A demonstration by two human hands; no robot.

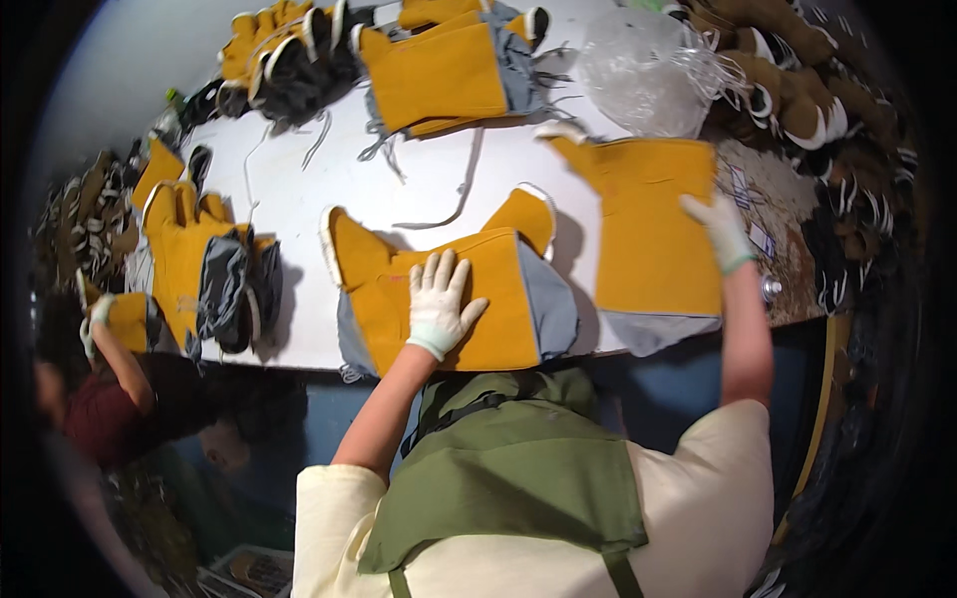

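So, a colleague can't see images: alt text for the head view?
A white-gloved left hand lies flat on a yellow-and-grey fabric gauntlet on a white table; the white-gloved right hand touches a second gauntlet.

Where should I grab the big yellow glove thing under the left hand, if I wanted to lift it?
Probably the near edge of the yellow piece, from the person's side, thumb underneath: it lies flat, and that edge seems to reach the edge of the table. The left hand would need to come off first, since it rests on the middle.
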